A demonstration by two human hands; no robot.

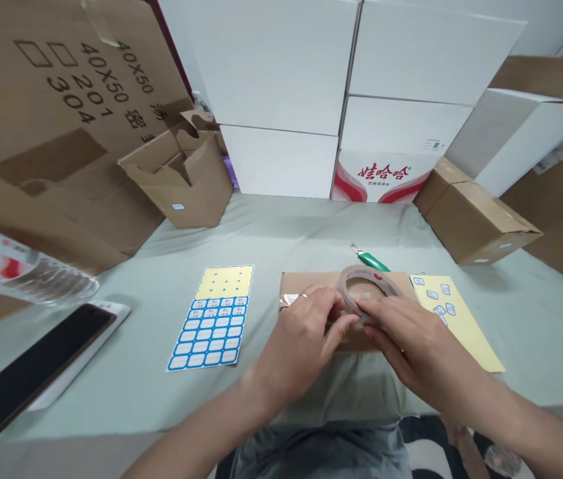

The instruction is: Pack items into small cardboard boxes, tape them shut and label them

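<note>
A roll of clear packing tape stands tilted over a flat brown cardboard box close in front of me. My right hand grips the roll's lower right rim between thumb and fingers. At the roll's lower left edge, my left hand has its thumb and fingers closed on the tape; whether they pinch a loose end is hidden. Shiny tape shows on the box's left end, next to a ring on my left hand. Just behind the box lies a green-handled cutter.
Left of the box lies a blue-bordered label sheet; a yellow sheet with stickers is at right. A phone and a water bottle are far left. Cardboard boxes and white boxes stand behind.
</note>
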